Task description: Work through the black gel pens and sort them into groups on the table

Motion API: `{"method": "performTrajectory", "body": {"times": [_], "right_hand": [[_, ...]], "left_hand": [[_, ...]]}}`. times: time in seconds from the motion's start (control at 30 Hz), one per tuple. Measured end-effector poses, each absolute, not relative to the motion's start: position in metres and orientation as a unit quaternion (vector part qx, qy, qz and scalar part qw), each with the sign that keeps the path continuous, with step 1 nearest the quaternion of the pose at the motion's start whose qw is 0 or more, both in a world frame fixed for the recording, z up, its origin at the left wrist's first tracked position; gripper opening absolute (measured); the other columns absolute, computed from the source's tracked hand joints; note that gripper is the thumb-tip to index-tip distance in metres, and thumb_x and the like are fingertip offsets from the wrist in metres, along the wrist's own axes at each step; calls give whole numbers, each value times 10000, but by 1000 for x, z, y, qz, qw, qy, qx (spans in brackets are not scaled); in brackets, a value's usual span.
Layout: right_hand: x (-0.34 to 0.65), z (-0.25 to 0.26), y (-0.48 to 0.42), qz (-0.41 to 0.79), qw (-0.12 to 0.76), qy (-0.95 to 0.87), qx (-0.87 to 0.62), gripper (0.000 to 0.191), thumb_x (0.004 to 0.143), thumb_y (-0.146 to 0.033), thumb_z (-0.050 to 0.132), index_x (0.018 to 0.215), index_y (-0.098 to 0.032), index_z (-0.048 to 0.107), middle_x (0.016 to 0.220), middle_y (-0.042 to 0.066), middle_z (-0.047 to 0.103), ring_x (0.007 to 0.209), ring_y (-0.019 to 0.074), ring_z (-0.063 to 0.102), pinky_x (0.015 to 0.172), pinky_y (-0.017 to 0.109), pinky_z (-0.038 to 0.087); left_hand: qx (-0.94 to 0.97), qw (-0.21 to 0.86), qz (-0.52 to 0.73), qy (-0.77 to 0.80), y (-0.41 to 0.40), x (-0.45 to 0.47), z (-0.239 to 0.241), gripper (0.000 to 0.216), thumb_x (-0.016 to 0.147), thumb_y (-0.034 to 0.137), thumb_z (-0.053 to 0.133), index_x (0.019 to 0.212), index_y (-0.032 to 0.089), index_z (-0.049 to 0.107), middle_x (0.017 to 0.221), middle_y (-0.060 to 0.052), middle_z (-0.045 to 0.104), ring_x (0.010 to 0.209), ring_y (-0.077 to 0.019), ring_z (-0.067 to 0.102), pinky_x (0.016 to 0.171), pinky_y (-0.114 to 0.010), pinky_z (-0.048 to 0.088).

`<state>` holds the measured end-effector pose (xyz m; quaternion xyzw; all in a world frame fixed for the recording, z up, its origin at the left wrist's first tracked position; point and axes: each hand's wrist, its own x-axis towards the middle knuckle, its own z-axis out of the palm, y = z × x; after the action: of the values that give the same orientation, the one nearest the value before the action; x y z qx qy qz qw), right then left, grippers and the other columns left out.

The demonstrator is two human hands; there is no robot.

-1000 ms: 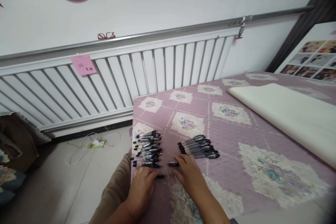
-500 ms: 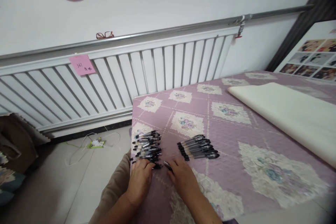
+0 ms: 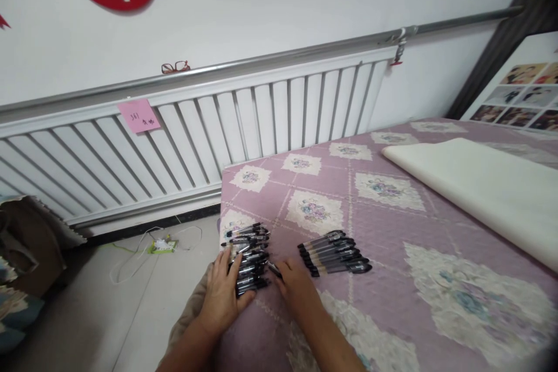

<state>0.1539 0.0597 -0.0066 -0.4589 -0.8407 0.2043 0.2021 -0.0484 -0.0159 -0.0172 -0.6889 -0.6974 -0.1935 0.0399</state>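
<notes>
A loose pile of black-capped clear pens lies near the left edge of the purple quilted cover. My left hand rests with fingers spread on the pile's left side and its thumb along the near end. Just right of the pile, my right hand is closed on a pen, whose dark tip pokes out past the fingers; the rest of it is hidden. Beyond that hand, a neat row of several similar pens lies side by side, caps to the right.
A folded cream sheet covers the right part of the surface. Behind stands a white radiator with a pink note and glasses on the pipe above. A power strip lies on the floor at left.
My left hand has shifted left and opened out over the pile, and the pens under it sit closer together. My right hand stays beside the pile, still holding the pen.
</notes>
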Motion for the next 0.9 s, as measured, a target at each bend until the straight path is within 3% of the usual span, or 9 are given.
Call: {"method": "performTrajectory", "body": {"times": [0.3, 0.53, 0.9], "right_hand": [[152, -7, 72, 202, 204, -828, -482, 282, 841, -95, 487, 1049, -211, 638, 1035, 71, 645, 986, 189, 590, 862, 272, 445], [154, -15, 79, 228, 244, -816, -473, 386, 797, -51, 472, 1118, -210, 614, 1112, 79, 626, 1039, 198, 588, 922, 296, 447], [169, -6, 78, 207, 306, -819, -439, 272, 845, -82, 454, 1040, -170, 622, 1065, 107, 629, 1017, 214, 593, 926, 351, 473]], "left_hand": [[-699, 8, -233, -676, 12, -59, -31, 732, 743, 294, 674, 1402, 208, 368, 1489, -153, 317, 1369, -342, 283, 1074, -562, 304], [-712, 19, -252, -655, 32, -65, -31, 687, 778, 311, 665, 1392, 216, 373, 1487, -149, 310, 1355, -332, 306, 1070, -559, 317], [-714, 24, -253, -652, 33, -66, -25, 700, 770, 326, 675, 1392, 219, 370, 1481, -148, 313, 1335, -333, 328, 1062, -548, 315]]}}
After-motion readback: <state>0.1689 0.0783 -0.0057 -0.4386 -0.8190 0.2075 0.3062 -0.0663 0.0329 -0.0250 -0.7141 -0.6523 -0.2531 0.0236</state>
